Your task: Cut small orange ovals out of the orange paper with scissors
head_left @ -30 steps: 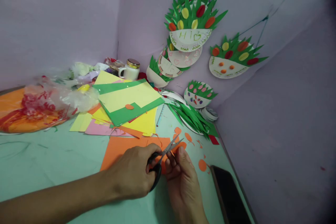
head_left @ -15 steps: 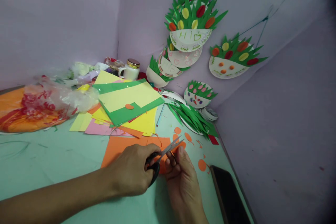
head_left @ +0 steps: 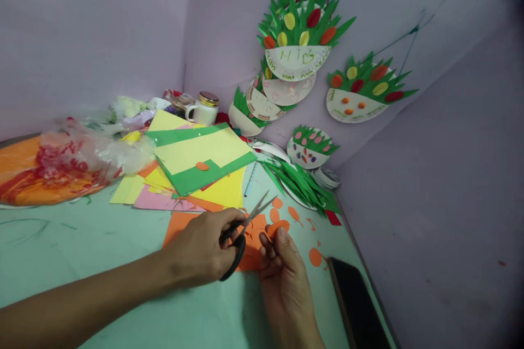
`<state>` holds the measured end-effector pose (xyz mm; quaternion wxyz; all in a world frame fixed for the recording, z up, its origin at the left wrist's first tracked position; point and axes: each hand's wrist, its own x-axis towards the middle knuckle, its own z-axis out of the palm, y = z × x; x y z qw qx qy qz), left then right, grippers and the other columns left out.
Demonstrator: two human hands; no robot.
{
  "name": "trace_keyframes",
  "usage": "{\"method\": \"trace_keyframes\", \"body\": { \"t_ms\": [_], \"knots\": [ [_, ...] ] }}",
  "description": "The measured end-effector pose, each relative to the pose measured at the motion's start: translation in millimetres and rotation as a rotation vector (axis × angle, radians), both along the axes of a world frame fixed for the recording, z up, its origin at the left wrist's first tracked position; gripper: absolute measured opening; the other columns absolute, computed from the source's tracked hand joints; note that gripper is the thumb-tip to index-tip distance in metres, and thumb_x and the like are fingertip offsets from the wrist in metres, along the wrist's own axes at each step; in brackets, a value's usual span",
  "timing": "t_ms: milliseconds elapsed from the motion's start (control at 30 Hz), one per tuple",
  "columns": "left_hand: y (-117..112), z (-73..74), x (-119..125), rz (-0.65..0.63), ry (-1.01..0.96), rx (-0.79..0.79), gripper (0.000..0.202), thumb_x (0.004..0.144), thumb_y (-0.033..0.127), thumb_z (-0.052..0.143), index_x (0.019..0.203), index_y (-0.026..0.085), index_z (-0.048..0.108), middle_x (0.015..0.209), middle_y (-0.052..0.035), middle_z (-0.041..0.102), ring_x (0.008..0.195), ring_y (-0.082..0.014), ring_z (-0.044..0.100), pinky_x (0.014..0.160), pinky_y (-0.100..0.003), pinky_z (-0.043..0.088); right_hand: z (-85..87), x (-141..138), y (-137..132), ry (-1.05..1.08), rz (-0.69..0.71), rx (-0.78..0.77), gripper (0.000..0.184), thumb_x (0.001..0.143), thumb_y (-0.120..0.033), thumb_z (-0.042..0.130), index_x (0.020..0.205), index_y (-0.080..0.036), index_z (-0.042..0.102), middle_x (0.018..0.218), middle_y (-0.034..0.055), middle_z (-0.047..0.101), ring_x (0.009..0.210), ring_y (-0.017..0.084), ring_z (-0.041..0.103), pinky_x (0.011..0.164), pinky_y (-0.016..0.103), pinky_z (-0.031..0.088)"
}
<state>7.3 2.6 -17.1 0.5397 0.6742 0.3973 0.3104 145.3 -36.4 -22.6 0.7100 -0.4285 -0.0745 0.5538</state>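
Scissors (head_left: 249, 222), blades apart, sat clamped in left hand (head_left: 200, 253); right hand (head_left: 282, 278) pinched that flimsy-looking orange paper (head_left: 254, 238) at 3 o'clock.

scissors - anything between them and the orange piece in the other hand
Nothing visible. The scissors in the left hand sit right beside the orange piece pinched by the right hand, with only a bare gap between them.

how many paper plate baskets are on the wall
5: top basket, basket under it, lower-left basket, right basket, small bottom basket. Others may be hidden behind them.
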Motion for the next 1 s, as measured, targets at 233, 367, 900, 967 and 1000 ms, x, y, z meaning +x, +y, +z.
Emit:
{"method": "trace_keyframes", "body": {
  "t_ms": [233,367,900,967,1000],
  "knots": [
    [-0.3,11.7,7.3,0.168,-0.196,-0.226,0.031,0.058,0.018,0.059,0.088,0.016,0.051,0.058,0.0058,0.052,0.055,-0.0094,0.049,0.052,-0.020,0.039,-3.9,-3.1,-4.4,-0.194,0.058,-0.002,0.022,0.052,-0.027,0.081,0.058,-0.015,0.064,0.051,-0.0043,0.060,0.048,0.006,0.053,0.045,0.014,0.043],
    [3.2,7.3,5.6,0.110,-0.204,-0.287,0.036,0.057,0.019,0.060,0.092,0.016,0.049,0.058,0.0056,0.053,0.053,-0.0094,0.048,0.049,-0.020,0.037,-7.2,-5.5,-4.9,-0.289,0.060,-0.012,0.023,0.053,-0.028,0.081,0.057,-0.014,0.063,0.049,-0.0045,0.057,0.045,0.006,0.047,0.043,0.015,0.038],
    [-14.7,24.9,-0.5,-0.062,0.515,0.208,0.021,0.069,0.021,0.045,0.086,0.027,0.056,0.068,0.0028,0.060,0.058,-0.0144,0.049,0.053,-0.022,0.030,-3.1,-1.7,-1.6,-0.162,0.022,0.062,0.020,0.056,-0.028,0.079,0.068,-0.018,0.066,0.061,-0.0016,0.068,0.056,0.009,0.062,0.054,0.016,0.049],
    [-14.2,22.1,-1.0,-0.063,0.510,0.218,0.015,0.070,0.021,0.045,0.080,0.026,0.055,0.065,0.0030,0.058,0.056,-0.0137,0.046,0.053,-0.022,0.030,-1.8,-2.4,-1.4,-0.162,0.022,0.057,0.020,0.055,-0.028,0.080,0.066,-0.018,0.066,0.062,-0.0015,0.068,0.057,0.009,0.062,0.054,0.016,0.050],
    [-13.9,21.0,-1.1,-0.065,0.506,0.221,0.012,0.070,0.022,0.045,0.078,0.026,0.054,0.064,0.0029,0.057,0.055,-0.0135,0.045,0.052,-0.022,0.030,-1.2,-2.6,-1.4,-0.161,0.020,0.055,0.020,0.055,-0.028,0.080,0.066,-0.018,0.066,0.062,-0.0017,0.068,0.056,0.009,0.062,0.055,0.016,0.050]
  ]
}}
